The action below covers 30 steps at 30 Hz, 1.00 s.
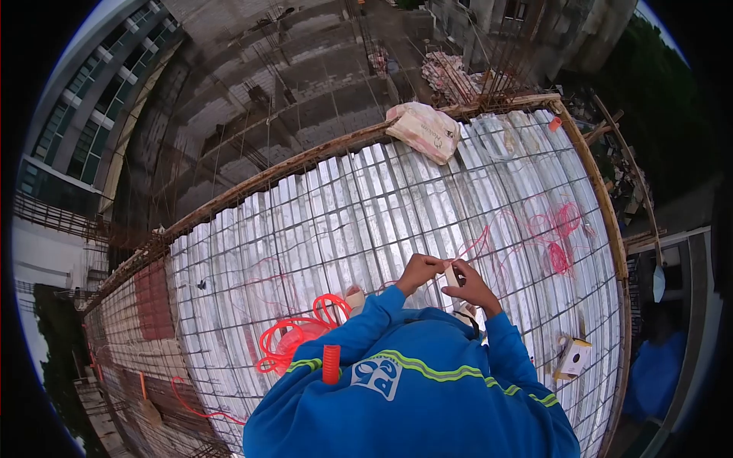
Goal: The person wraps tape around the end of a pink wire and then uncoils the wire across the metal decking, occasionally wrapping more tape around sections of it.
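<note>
Both hands are close together over the metal deck and its grid of thin bars. My left hand has its fingers pinched on the end of a thin pink string. Beside it, my right hand grips a small pale block between thumb and fingers. The string runs up and right from the fingertips toward a pink tangle on the deck. Left of my arms lies a coil of red-orange tubing. A short orange corrugated pipe shows against the blue jacket.
A printed sack lies at the deck's far edge. Wooden boards border the right side, with a drop beyond. A yellow and white box is at lower right. Red hose trails at lower left. An orange pipe piece lies in the far corner.
</note>
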{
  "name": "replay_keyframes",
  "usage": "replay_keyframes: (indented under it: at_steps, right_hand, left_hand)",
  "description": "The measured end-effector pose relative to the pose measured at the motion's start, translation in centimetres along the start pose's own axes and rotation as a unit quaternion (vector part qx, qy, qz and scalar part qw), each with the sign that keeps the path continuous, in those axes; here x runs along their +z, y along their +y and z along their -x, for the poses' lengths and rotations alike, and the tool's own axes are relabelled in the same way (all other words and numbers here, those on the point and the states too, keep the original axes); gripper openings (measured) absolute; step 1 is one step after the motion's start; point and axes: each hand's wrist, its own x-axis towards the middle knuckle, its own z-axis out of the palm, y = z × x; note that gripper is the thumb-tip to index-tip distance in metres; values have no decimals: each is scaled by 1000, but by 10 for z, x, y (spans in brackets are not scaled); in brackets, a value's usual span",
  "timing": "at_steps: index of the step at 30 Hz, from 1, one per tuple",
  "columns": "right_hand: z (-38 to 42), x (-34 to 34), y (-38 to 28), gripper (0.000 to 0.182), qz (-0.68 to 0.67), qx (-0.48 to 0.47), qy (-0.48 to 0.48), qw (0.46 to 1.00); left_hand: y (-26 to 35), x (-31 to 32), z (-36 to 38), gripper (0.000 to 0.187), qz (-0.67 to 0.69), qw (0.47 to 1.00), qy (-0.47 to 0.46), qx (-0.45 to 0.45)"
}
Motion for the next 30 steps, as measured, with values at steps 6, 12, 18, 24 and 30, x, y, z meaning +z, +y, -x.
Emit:
replay_keyframes:
  at_steps: [6, 12, 18, 24, 30]
  right_hand:
    - [0, 6, -12, 62, 129, 7, 49, 990]
    - [-4, 12, -3, 56, 217, -9, 57, 974]
    - [4, 42, -29, 62, 378, -114, 54, 917]
    - [-8, -6, -62, 55, 367, -148, 4, 919]
    - [-13, -42, -67, 54, 307, -128, -77, 940]
  left_hand:
    - [-9, 0, -5, 21, 26, 997, -11, -65]
    - [-25, 7, -13, 20, -73, 997, 19, 10]
    - [-68, -2, -44, 25, -169, 953, 245, 57]
    - [-12, -29, -15, 14, 153, 983, -12, -98]
    - [26, -23, 9, 29, 71, 981, -178, -42]
